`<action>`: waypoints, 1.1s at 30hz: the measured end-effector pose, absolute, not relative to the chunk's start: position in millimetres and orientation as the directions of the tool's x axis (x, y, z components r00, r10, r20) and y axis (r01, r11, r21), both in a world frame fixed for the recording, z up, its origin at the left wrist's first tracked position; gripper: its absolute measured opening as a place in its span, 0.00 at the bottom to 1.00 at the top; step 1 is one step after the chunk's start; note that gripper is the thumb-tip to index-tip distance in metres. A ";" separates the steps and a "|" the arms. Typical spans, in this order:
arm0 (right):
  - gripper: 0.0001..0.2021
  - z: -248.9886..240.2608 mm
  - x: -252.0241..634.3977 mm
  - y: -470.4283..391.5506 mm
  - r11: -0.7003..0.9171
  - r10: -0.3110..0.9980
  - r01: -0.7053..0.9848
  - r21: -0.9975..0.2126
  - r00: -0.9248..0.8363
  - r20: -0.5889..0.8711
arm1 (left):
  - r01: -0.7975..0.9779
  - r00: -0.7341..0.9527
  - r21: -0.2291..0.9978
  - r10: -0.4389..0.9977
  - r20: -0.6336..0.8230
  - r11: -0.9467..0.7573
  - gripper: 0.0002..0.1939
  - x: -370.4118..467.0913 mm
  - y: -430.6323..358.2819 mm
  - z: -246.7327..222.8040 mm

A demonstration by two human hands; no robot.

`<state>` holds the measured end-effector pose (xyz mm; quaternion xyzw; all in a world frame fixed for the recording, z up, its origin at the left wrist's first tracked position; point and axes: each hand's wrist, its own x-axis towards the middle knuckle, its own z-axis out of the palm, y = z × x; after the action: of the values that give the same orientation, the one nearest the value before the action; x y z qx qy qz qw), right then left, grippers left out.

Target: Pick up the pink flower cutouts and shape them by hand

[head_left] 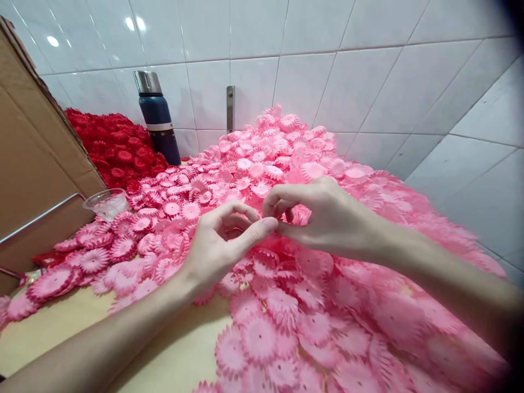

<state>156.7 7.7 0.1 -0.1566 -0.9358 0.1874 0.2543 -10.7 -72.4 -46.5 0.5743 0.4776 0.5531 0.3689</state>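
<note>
A large heap of pink scalloped petal discs [259,335], many with a small hole at the centre, spreads over the pale yellow table [176,349]. My left hand [223,234] is above the heap near the middle, thumb stretched right and fingers curled. Just right of it, my right hand [317,215] has its fingers bent and pinched toward my left thumb tip. The fingertips of both hands meet or nearly meet. Whatever may be between them is too small to make out.
A dark blue bottle [161,123] with a steel cap stands at the back left beside a red petal pile [118,144]. A clear plastic cup [108,204] sits near a cardboard box [41,136] at left. Behind is a tiled wall [311,27] with a metal bracket [230,109].
</note>
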 end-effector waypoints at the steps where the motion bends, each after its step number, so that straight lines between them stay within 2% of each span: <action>1: 0.06 0.1 156.6 6.7 0.887 0.385 0.203 -0.415 -0.820 0.423 | 0.139 -0.070 0.955 0.960 0.272 -0.261 0.12 -10.5 -72.4 -47.6; 3: 0.05 0.5 156.9 5.8 0.894 0.390 0.222 -0.389 -0.812 0.435 | 0.128 -0.070 0.960 0.964 0.258 -0.248 0.13 -9.7 -72.1 -49.9; 6: 0.05 2.4 158.6 7.4 0.883 0.423 0.248 -0.397 -0.787 0.448 | 0.108 -0.058 0.961 0.963 0.262 -0.255 0.09 -8.8 -71.3 -50.8; 13: 0.04 15.5 177.5 25.5 0.697 0.607 0.268 -0.665 -0.713 0.349 | 0.072 -0.047 0.947 0.947 0.317 -0.313 0.08 -6.9 -75.4 -44.8; 15: 0.05 24.1 190.5 34.1 0.646 0.708 0.291 -0.706 -0.573 0.412 | 0.053 -0.021 0.947 0.948 0.319 -0.318 0.09 -3.7 -78.2 -46.4; 17: 0.09 34.4 203.5 39.9 0.561 0.828 0.350 -0.750 -0.242 0.506 | 0.026 0.007 0.951 0.951 0.308 -0.309 0.09 -0.4 -79.9 -49.4; 19: 0.11 43.6 212.4 40.8 0.511 0.840 0.387 -0.768 -0.033 0.542 | 0.032 0.006 0.957 0.958 0.288 -0.288 0.10 1.1 -79.1 -52.6; 20: 0.12 46.8 214.3 39.3 0.510 0.829 0.397 -0.763 0.009 0.559 | 0.050 -0.005 0.961 0.962 0.271 -0.271 0.12 0.9 -77.8 -54.0; 22: 0.13 49.1 213.1 34.6 0.526 0.822 0.423 -0.738 -0.031 0.569 | 0.092 -0.039 0.971 0.974 0.225 -0.221 0.12 -1.6 -74.0 -56.3; 25: 0.13 42.1 202.5 29.1 0.572 0.820 0.419 -0.705 -0.301 0.486 | 0.058 -0.123 0.982 0.975 0.187 -0.181 0.09 -7.3 -67.4 -59.4; 28: 0.13 27.7 189.6 29.2 0.612 0.740 0.309 -0.728 -0.547 0.391 | -0.018 -0.178 0.982 0.967 0.183 -0.189 0.06 -11.8 -62.6 -62.5; 33: 0.12 7.4 173.8 28.1 0.617 0.621 0.228 -0.753 -0.729 0.288 | -0.142 -0.166 0.978 0.978 0.129 -0.153 0.05 -13.2 -59.2 -67.5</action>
<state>173.8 28.1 7.4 -0.2478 -0.8569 0.3607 0.2725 -13.2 -59.2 -67.5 0.4533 0.4606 0.6090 0.4598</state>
